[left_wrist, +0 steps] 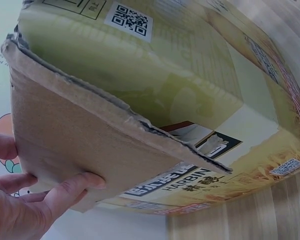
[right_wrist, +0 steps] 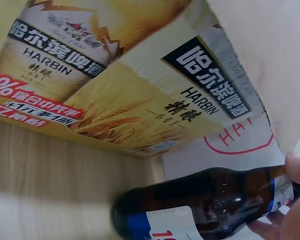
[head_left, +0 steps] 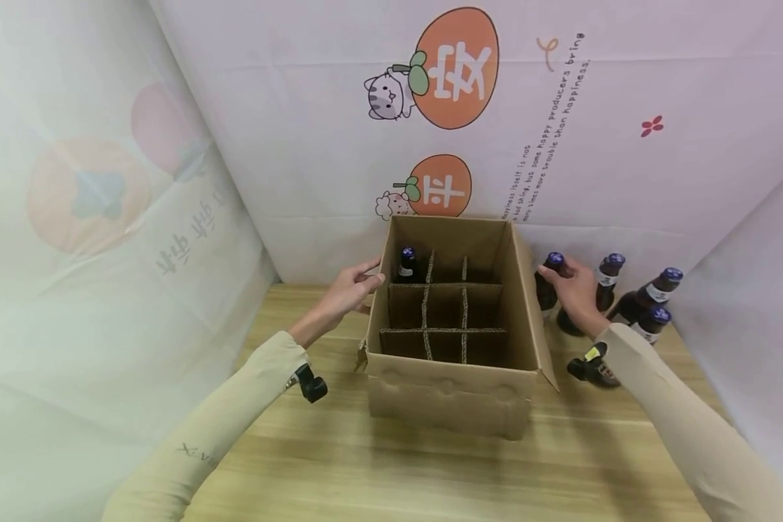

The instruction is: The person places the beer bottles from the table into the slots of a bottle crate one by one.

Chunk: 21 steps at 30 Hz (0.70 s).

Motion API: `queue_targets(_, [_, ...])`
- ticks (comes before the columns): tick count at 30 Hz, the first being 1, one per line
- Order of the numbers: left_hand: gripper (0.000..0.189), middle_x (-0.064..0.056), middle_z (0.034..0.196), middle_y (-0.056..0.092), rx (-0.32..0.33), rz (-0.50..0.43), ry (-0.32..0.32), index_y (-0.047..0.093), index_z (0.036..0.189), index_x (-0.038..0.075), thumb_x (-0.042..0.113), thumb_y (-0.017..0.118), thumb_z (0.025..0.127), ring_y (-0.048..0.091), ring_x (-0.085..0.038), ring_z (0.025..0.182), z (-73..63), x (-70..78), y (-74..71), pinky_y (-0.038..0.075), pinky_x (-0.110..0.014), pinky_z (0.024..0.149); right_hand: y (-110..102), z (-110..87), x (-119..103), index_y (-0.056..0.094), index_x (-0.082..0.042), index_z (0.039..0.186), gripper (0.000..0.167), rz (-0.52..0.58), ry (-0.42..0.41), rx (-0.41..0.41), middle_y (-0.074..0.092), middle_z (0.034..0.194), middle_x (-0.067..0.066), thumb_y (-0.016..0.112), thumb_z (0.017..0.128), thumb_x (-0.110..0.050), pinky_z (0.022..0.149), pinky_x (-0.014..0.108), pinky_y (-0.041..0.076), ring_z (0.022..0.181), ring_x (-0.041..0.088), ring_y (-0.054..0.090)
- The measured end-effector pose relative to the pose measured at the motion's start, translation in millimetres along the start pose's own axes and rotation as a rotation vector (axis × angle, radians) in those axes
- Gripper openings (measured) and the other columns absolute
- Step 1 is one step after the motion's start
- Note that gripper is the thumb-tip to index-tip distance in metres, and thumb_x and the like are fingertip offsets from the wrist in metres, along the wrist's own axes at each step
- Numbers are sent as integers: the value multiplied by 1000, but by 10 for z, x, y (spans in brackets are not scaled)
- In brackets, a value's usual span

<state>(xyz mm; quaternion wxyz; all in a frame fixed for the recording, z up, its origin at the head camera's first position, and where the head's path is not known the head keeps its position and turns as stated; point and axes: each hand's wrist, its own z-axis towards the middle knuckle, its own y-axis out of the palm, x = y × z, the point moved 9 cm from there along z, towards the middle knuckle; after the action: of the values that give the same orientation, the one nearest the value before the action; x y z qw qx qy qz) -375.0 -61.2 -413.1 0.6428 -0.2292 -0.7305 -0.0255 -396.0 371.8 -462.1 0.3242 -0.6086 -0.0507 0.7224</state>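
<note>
A brown cardboard box (head_left: 453, 391) with a divider grid stands open on the table; its printed outside shows in both wrist views. One blue-capped beer bottle (head_left: 407, 264) sits in its far left compartment. My left hand (head_left: 352, 290) rests at the box's left side, its fingers touching the folded-down flap (left_wrist: 90, 130). At the right side, my right hand (head_left: 577, 290) grips a brown beer bottle (right_wrist: 205, 200) by the neck, thumb against the neck label. That bottle is outside the box, tilted, close to the right wall.
Several more capped bottles stand right of the box, among them one bottle (head_left: 608, 279) just behind my right hand and another bottle (head_left: 659, 290) farther right. A printed white cloth (head_left: 326, 145) hangs behind the wooden table (head_left: 300, 464).
</note>
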Motion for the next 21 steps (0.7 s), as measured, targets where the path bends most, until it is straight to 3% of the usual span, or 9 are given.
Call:
queue_targets(5, [61,-24,157,49,6,2,2,32,165,15,22,54,109,48,-42,145,-10,3,4,65,-49,91,-30,6,24,75,5,115,34,41,92,45,59,73,-34,77,97,-23,73,7,44,73,-17,55])
queue_targets(9, [61,-24,157,49,9,-3,1,33,165,16,22,54,109,49,-42,144,-9,-1,3,65,-49,91,-43,-5,44,75,4,118,36,43,125,67,66,81,-28,77,96,-25,76,6,45,76,-17,55])
queue_targets(13, [61,-23,157,50,9,-7,-6,34,165,17,23,56,108,49,-41,144,-8,3,1,66,-47,90,-63,-14,31,74,-1,127,43,36,169,55,78,111,-1,76,97,-31,86,12,51,92,-4,64])
queue_targets(16, [61,-23,156,50,10,-14,-8,34,165,17,23,56,108,49,-41,144,-3,1,0,66,-47,90,-124,-14,-14,68,-5,137,53,21,210,34,68,139,12,75,97,-40,95,19,55,111,7,68])
queue_targets(18, [61,-23,156,51,12,-23,-9,35,164,16,23,57,108,50,-41,143,1,-9,-4,66,-46,89,-179,-3,-69,69,-6,136,54,32,220,25,69,138,12,74,97,-43,91,19,56,111,9,67])
queue_targets(21, [60,-23,155,52,14,-33,-12,36,164,16,22,57,108,50,-41,143,-3,-16,-14,66,-46,89,-273,37,-188,73,-6,126,48,65,213,23,77,108,-6,76,95,-43,73,15,55,92,6,67])
